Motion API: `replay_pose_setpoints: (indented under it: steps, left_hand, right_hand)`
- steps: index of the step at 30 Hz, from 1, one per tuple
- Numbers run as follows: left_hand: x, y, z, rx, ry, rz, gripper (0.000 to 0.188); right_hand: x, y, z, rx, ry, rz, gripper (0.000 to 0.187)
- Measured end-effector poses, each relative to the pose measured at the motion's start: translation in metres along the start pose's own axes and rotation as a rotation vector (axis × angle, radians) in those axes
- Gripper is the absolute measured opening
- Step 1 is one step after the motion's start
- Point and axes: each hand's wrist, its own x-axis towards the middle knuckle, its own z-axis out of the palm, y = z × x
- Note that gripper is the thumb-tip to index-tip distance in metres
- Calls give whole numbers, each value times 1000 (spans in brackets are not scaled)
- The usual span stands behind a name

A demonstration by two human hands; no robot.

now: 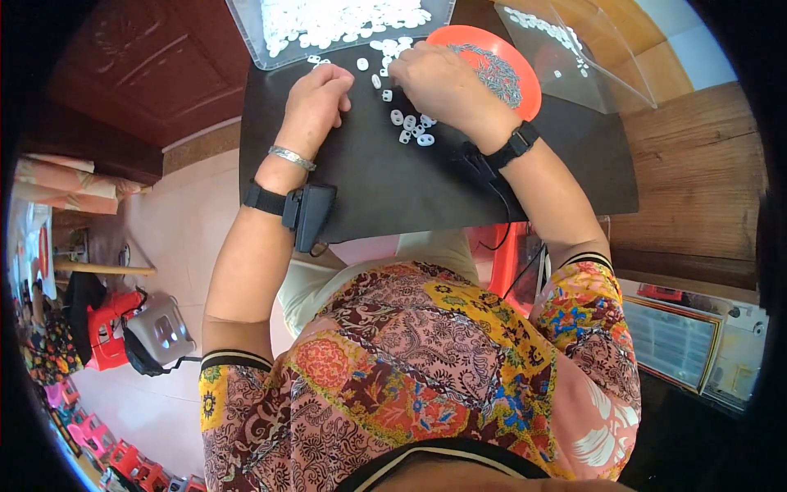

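My left hand (pixel 316 100) hovers at the left of the black tabletop (pixel 352 184), its fingers curled together; whatever they may hold is hidden. To its right, my right hand (pixel 441 85) reaches among the small white plastic pieces, with fingertips bent down and drawn together; what is in them cannot be seen. Loose white oval pieces with two holes (pixel 425 140) lie in a small cluster below that hand, and single ones (pixel 376 81) lie between the hands. Beside my right hand is an orange-red plate (pixel 529 92) of thin grey metal pins or screws (pixel 498 80).
A clear tray (pixel 254 45) heaped with white pieces (pixel 328 20) stands at the far edge. At the far right, a transparent container (pixel 611 53) holds more white pieces. A wooden surface (pixel 697 180) adjoins the table's right. A grey-and-red stool (pixel 160 328) stands on the floor at left.
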Motion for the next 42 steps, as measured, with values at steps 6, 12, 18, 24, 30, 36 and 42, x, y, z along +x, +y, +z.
replay_pose_setpoints:
  steps: [6, 12, 18, 24, 30, 36, 42]
  left_hand:
    - [-7, 1, 5, -342, -231, 58, 25]
    - [-8, 1, 5, -584, -440, -29, 24]
    - [-7, -1, 7, -829, -514, -67, 19]
    - [-10, 1, 11, -703, -418, -34, 17]
    - [-4, -5, 8, -623, -434, -50, 14]
    - [-3, -4, 1, -579, -368, -21, 14]
    - [-3, -4, -3, -593, -301, -8, 14]
  right_hand:
    - [0, -10, -16, 749, 187, 41, 12]
    - [-3, -15, -4, 923, 275, 67, 10]
    - [-8, -27, -4, 980, 365, 228, 13]
    - [-10, -29, -2, 724, 397, 136, 18]
    - [-11, -20, 3, 716, 439, 33, 17]
    - [-26, 26, -26, 354, 68, 249, 14]
    - [-54, 65, -7, 133, -154, 218, 14]
